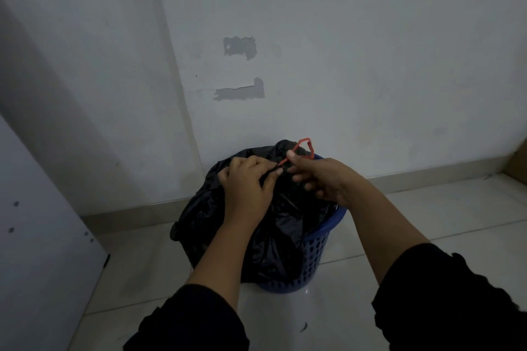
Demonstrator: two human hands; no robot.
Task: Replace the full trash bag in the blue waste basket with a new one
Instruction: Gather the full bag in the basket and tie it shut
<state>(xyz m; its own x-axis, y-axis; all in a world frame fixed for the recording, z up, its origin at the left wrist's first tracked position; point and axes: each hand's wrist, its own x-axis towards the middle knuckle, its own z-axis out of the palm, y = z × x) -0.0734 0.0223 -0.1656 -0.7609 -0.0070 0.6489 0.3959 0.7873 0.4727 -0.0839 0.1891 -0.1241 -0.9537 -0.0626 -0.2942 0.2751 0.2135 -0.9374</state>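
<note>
Two hands, left hand (247, 179) and right hand (322, 177), pinch one red drawstring (302, 147).

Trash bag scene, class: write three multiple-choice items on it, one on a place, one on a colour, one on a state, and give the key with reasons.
1. Where does the waste basket stand?
A. On a table
B. On the tiled floor by the wall
C. Inside a cupboard

2. What colour is the band in the right hand?
A. Red
B. Green
C. White

3. What is the left hand doing?
A. Hanging idle
B. Pressing the wall
C. Pinching the black trash bag

Key: 1 B, floor tiles and skirting surround it; 2 A, the loop above the thumb is red; 3 C, its fingers gather the plastic.
</note>
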